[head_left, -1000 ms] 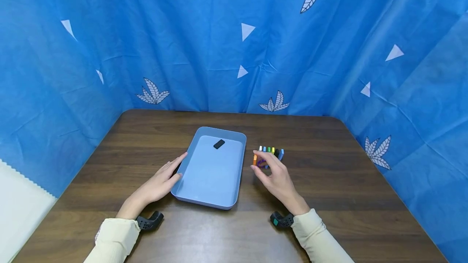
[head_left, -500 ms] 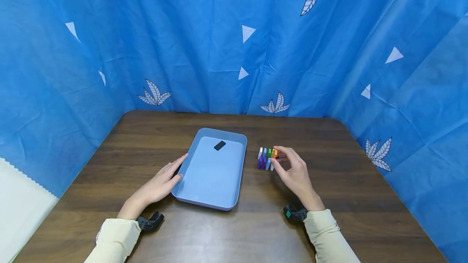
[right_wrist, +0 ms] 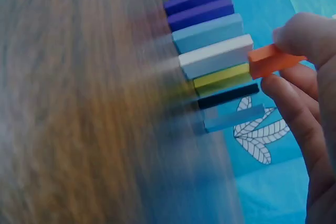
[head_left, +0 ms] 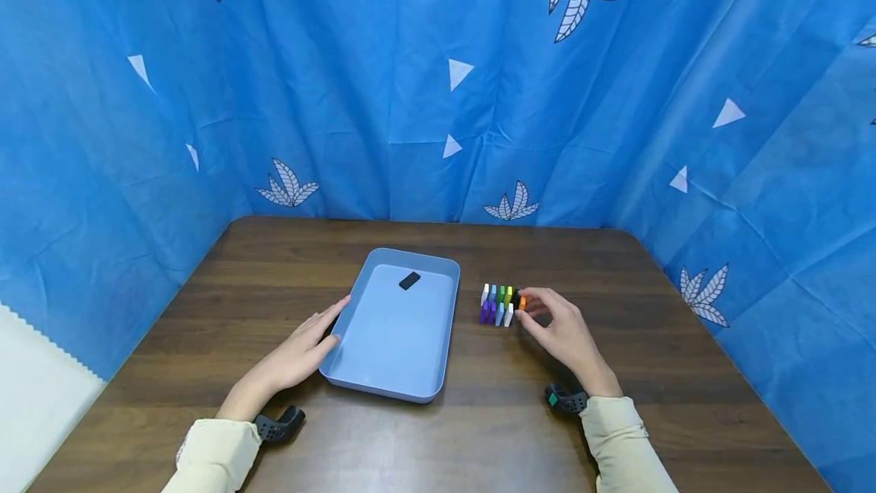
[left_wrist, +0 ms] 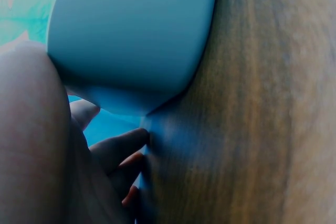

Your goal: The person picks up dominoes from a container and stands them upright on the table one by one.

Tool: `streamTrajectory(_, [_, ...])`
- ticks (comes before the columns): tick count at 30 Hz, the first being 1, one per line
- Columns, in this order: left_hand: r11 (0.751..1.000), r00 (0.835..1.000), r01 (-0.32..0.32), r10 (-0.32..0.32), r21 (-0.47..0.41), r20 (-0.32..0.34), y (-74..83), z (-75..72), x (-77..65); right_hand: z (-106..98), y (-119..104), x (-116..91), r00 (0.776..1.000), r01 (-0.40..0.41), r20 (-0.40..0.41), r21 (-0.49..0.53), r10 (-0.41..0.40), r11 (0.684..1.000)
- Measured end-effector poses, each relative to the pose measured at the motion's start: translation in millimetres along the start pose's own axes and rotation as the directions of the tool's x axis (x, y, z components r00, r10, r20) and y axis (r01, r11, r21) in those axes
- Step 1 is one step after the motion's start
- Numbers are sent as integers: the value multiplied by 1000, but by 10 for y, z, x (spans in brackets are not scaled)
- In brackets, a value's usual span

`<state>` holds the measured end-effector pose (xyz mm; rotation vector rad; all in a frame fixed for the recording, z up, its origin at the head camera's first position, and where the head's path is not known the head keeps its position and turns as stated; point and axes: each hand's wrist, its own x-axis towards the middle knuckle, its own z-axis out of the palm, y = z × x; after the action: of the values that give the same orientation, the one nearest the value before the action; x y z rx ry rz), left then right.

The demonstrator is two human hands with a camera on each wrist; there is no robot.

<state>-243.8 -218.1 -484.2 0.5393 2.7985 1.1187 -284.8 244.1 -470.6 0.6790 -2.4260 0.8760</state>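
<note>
My right hand (head_left: 564, 333) pinches an orange domino (right_wrist: 273, 61) between thumb and fingers, at the right end of the small dominoes. These stand on edge in two short rows; among them are a white domino (head_left: 509, 315), purple dominoes (head_left: 484, 312) and a yellow domino (right_wrist: 221, 80). In the right wrist view the orange domino is raised above the table, overlapping the white and yellow ones, with a black domino (right_wrist: 228, 96) and a blue domino (right_wrist: 234, 118) beyond. My left hand (head_left: 296, 352) rests with extended fingers at the left rim of a blue-grey tray (head_left: 393, 356).
Inside the tray, toward its far end, lies a black domino (head_left: 409, 281). Everything stands on a dark wooden table (head_left: 479, 432). Blue patterned curtains (head_left: 411, 97) hang behind and along both sides of it.
My right hand has carried the orange domino rightward, from the left of the rows to their right end. My left hand stays at the tray, and the head view has tilted slightly.
</note>
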Motion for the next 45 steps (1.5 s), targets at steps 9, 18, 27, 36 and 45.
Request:
streamTrajectory(9, [1000, 1000, 0, 0, -5, -4, -5, 10, 2, 22, 46, -23, 987, -99, 125, -44, 104, 994])
streamTrajectory(18, [1000, 1000, -4, 4, -7, -3, -4, -2, 12, 28, 67, -10, 980, -121, 153, -62, 129, 991])
streamTrajectory(27, [1000, 1000, -4, 4, -4, -2, -7, 2, 6, 32, 59, -8, 976, -136, 161, -65, 145, 989])
streamTrajectory(36, [1000, 1000, -19, 19, -10, -5, 0, 3, -3, 39, 54, -24, 982, -121, 137, -64, 129, 991])
streamTrajectory(45, [1000, 1000, -26, 26, -12, -6, -16, 6, 6, 28, 53, -14, 982, -118, 144, -62, 126, 991])
